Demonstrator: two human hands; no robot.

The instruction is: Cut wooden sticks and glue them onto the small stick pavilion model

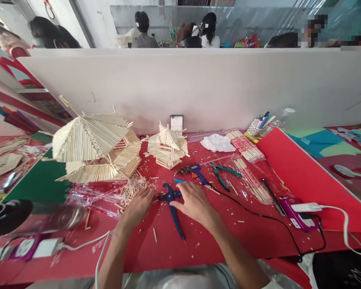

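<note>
A large wooden-stick pavilion model [87,138] stands at the left, and a smaller one [167,148] is by the back panel. A blue-handled cutting tool [173,212] lies between my hands, its handles pointing toward me. My left hand [140,202] is at its dark tip, fingers curled together; what they hold is hidden. To the right, my right hand [192,198] has its thumb apart from its fingers around the end of the blue tool, without a visible grip. A heap of short stick pieces [134,188] lies beside my left hand.
A blue glue gun [200,174] with a cord and green-handled pliers [222,174] lie beyond my right hand. Packs of wooden sticks [246,146], white tissue [217,143] and a red board [313,184] are to the right. A white partition [183,88] rises behind.
</note>
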